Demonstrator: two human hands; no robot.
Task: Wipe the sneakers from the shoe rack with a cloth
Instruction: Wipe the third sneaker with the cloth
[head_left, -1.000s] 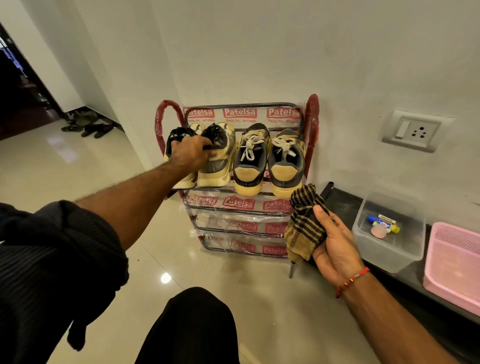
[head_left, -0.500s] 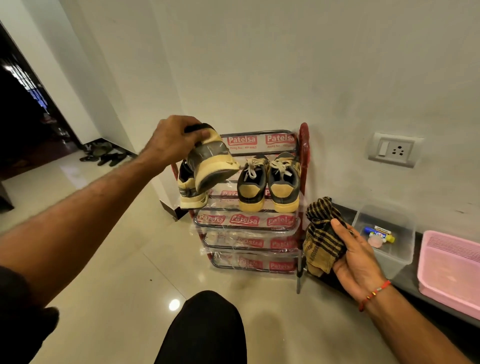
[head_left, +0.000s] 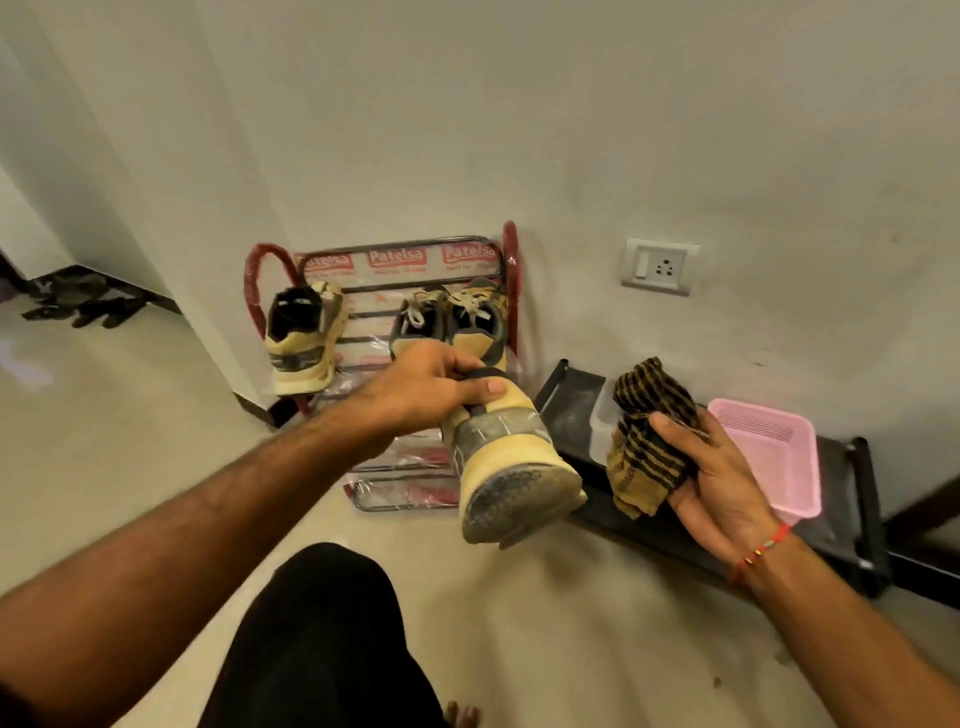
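Note:
My left hand grips a tan and grey sneaker by its collar, heel and sole turned toward me, in front of the shoe rack. My right hand holds a bunched black and tan striped cloth just right of that sneaker, not touching it. On the rack's top shelf a matching sneaker stands at the left and a pair of laced tan and dark sneakers at the right, partly hidden behind my left hand.
A low black bench runs along the wall to the right with a pink basket and a clear box behind the cloth. A wall socket is above it. My knee is below. Dark footwear lies far left.
My left hand lifted one sneaker off the rack's top shelf and brought it down and right, toward the cloth. The right hand kept the cloth and rose a little.

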